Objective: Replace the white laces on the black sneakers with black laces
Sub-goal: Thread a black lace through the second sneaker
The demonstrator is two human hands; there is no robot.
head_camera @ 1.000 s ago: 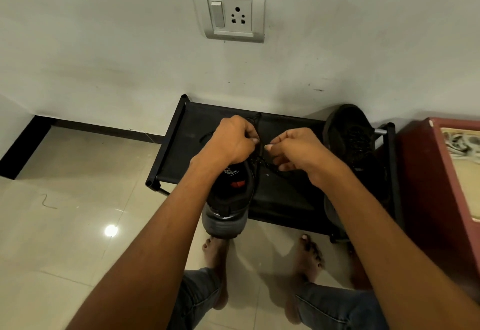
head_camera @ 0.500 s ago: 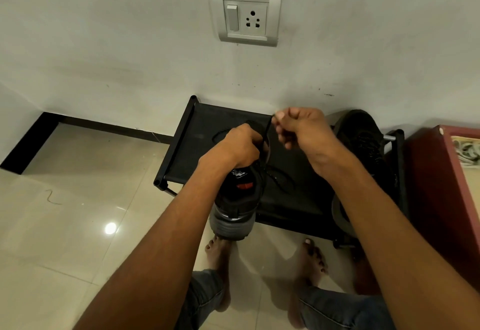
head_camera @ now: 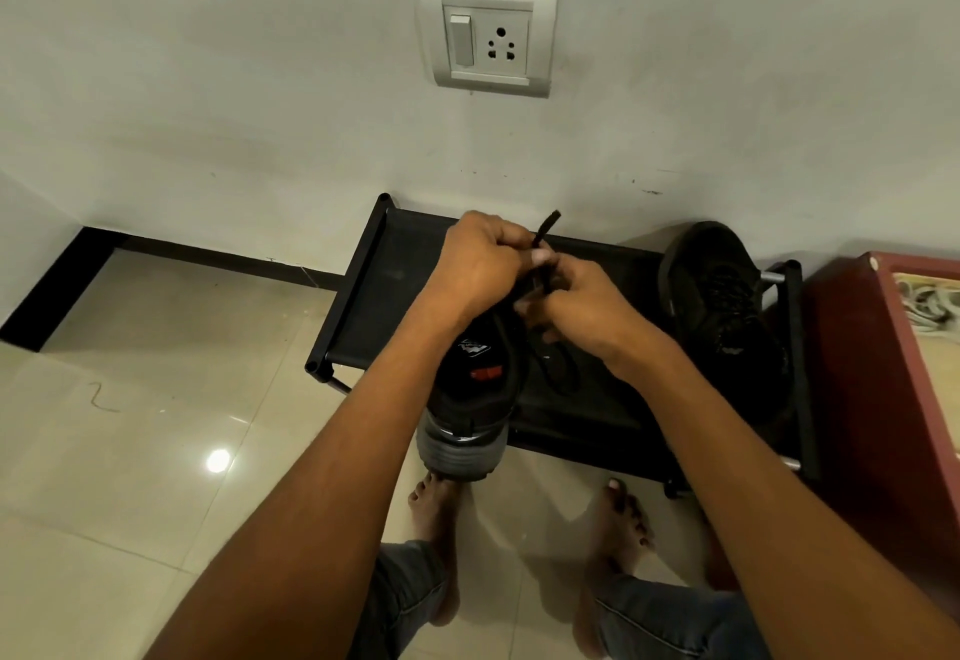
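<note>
Over the rack: both hands meet above the sneaker [head_camera: 475, 379], which rests heel-out on the black rack [head_camera: 374, 296].
Left hand: left hand [head_camera: 480, 264] pinches the black lace [head_camera: 545, 231], end poking up.
Right hand: right hand [head_camera: 582, 311] curls round the lace lower down.
Do it well: keep tension even, feed flat.
Changed: right hand dropped from its high pull; hands now touching.
Second sneaker: second sneaker [head_camera: 727, 306] leans at the wall.
</note>
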